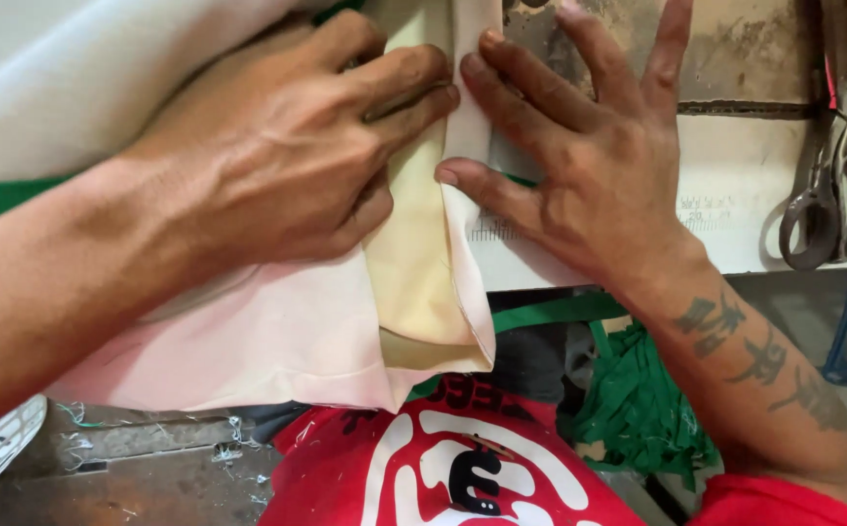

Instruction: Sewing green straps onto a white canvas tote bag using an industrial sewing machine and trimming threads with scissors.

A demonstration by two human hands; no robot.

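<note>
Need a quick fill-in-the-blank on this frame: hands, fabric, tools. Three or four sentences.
1. Both hands press a folded strip of ____ fabric lying over pale pink cloth.
2. The metal scissors lie to the ____ of the right hand.
3. The left hand rests with its fingers ____, knuckles up.
4. Scraps of ____ fabric hang below the table edge.

Missing words: cream; right; curled; green

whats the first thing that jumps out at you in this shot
Two bare hands fill the middle, pressing a fold in pale fabric: the left hand bears down with curled fingers, and the right hand lies spread beside it with fingertips on the folded edge. A pair of metal scissors lies at the far right on the worn table, and green fabric scraps hang below the table's edge.
</note>
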